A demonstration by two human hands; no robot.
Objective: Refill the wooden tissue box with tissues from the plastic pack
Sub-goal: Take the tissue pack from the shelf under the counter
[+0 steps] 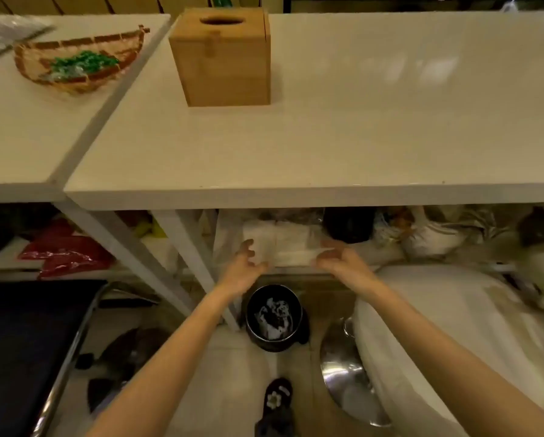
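Note:
The wooden tissue box (223, 58) stands upright on the white table (327, 137), lid shut, its oval slot showing no tissue. Below the tabletop, on a lower shelf, lies the plastic pack of white tissues (285, 247). My left hand (244, 266) is at the pack's left end and my right hand (337, 258) at its right end, fingers spread. Both hands touch or nearly touch the pack; the blur hides whether they grip it.
A woven basket (75, 66) with green contents sits on the neighbouring table at left. Under the table are a black bin (274, 316), a white table leg (198, 269), red bags (66, 253) and a large white sack (453, 326). A dark chair seat (28, 342) is at left.

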